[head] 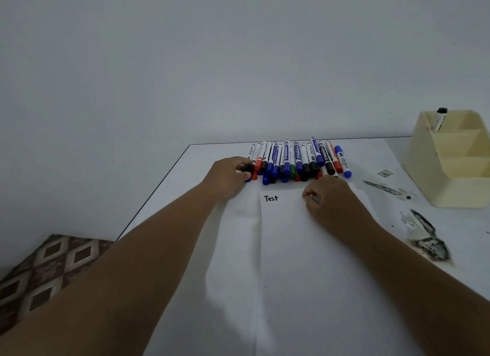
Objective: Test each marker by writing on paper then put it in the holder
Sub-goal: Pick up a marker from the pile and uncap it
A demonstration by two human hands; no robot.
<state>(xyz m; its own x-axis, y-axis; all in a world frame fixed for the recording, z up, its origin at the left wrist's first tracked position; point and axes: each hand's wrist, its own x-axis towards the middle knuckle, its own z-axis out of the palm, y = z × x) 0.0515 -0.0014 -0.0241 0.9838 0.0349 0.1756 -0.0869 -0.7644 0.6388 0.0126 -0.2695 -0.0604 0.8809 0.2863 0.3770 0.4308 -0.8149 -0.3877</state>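
Head view: left hand (227, 178) around ribbed black cap (247, 168), right hand (330, 199) pinching slim marker (316, 198) over smooth paper (305, 276).

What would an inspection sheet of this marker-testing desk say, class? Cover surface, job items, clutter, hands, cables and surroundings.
Surface: white table, dark worn patches at right.
Job's things: paper with "Test" written at top left; row of markers beyond it; cream holder at right, one black-capped marker standing in its back compartment.
Clutter: small scrap near the holder.
Hands: left hand holds a black cap at the row's left end; right hand curled over the paper, pinching a marker, tip hidden.
Cables: nothing seen.
Surroundings: plain wall; patterned fabric lower left.
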